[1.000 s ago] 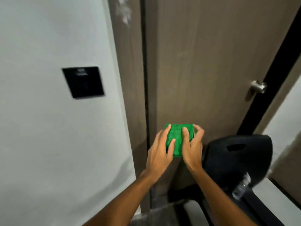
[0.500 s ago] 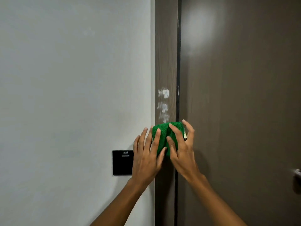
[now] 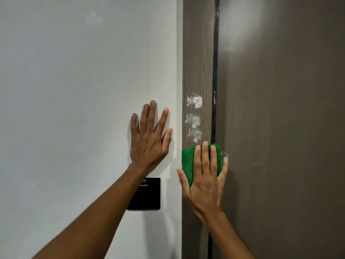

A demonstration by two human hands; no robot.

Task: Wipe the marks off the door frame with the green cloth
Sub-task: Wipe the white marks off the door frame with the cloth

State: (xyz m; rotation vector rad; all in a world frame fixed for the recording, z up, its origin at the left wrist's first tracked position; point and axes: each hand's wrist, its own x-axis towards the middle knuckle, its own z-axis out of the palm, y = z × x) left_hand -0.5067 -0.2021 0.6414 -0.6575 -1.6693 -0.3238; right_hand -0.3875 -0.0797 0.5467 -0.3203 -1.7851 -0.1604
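Three white smudged marks (image 3: pixel 194 119) run down the brown wood-grain door frame (image 3: pixel 197 53). Just below the lowest mark, my right hand (image 3: pixel 205 176) presses the folded green cloth (image 3: pixel 187 165) flat against the frame, fingers spread over it. My left hand (image 3: pixel 149 135) lies flat and open on the white wall to the left of the frame, holding nothing.
A black square switch plate (image 3: pixel 149 195) sits on the white wall (image 3: pixel 74 90) below my left hand, partly behind my forearm. The brown door (image 3: pixel 289 128) fills the right side, with a dark gap (image 3: pixel 215 53) between it and the frame.
My left hand has let go of the cloth and moved left onto the wall. My right hand alone now holds the cloth against the frame below the marks.
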